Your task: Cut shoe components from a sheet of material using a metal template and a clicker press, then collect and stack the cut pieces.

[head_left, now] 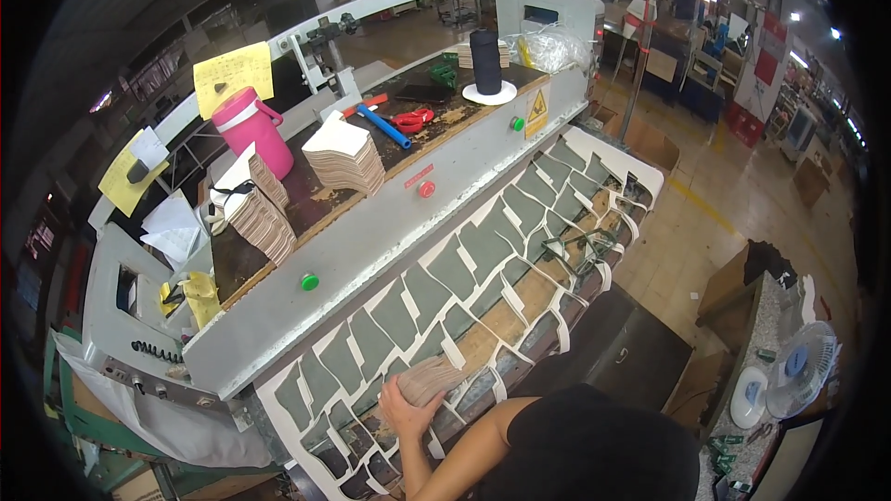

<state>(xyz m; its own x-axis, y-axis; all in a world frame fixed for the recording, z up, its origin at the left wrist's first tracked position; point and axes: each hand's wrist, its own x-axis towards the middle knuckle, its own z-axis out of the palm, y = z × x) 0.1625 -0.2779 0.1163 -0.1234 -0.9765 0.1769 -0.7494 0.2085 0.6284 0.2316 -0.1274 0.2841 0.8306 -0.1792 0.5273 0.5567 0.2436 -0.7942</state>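
Observation:
My left hand (408, 415) grips the near end of a stack of cut pieces (429, 380) with light brown layered edges. The stack rests over a pale sheet (394, 306) full of repeated cut-outs, which lies on the machine's bed. Grey-green shapes show between the sheet's narrow strips. Farther right on this sheet sits a green metal frame (585, 246), which looks like a cutting die. My right hand is not visible.
Behind the grey machine beam (371, 232), a worktop holds stacked cut pieces (343, 153), a pink jug (252, 134), red scissors (412, 121), a blue tube (383, 126) and a dark thread cone (485, 63). Green buttons (309, 282) dot the beam. At right stands a fan (803, 366).

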